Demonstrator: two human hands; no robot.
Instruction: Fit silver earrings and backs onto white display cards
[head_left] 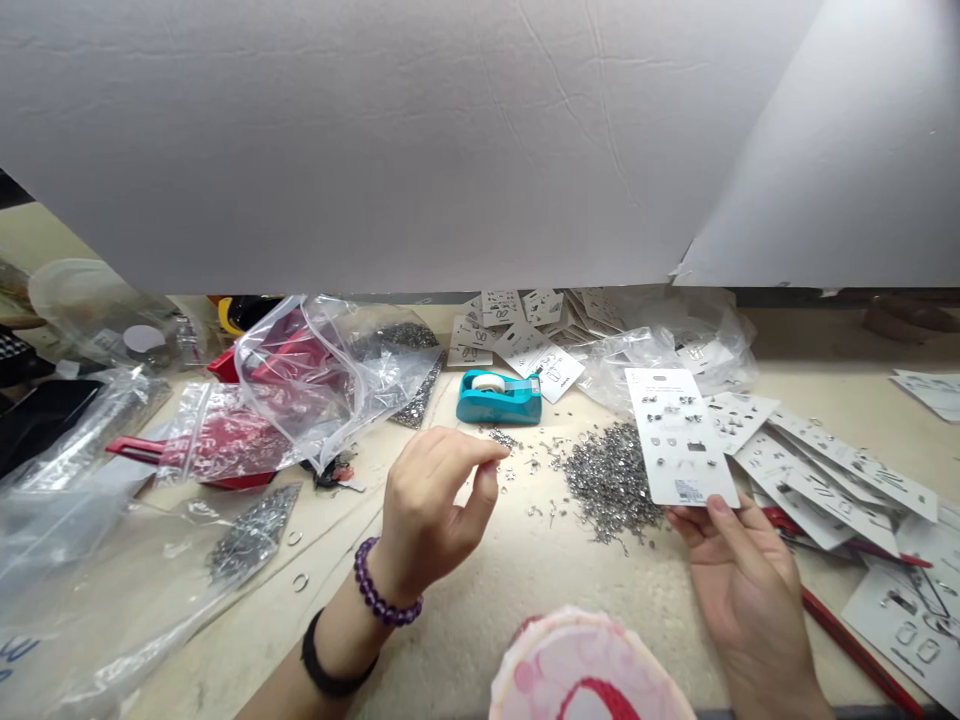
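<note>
My right hand (750,570) grips a white earring card (671,440) by its lower edge, thumb in front. Rows of small metal pieces and a printed label show on the card's face. My left hand (439,495) is raised over the table, thumb and index finger brought together; whatever they pinch, if anything, is too small to make out. Between the hands lies a heap of small silvery metal pieces (611,475), with loose ones scattered to its left. Just beyond my left hand stands a teal tape dispenser (499,400) with a roll of tape.
More filled cards (832,460) are piled at the right, near red-handled pliers (855,640). Other cards (525,340) lie at the back. Clear plastic bags (300,400) cover the left side. A large pale board (420,140) overhangs the back; a round pink object (589,670) is at the front.
</note>
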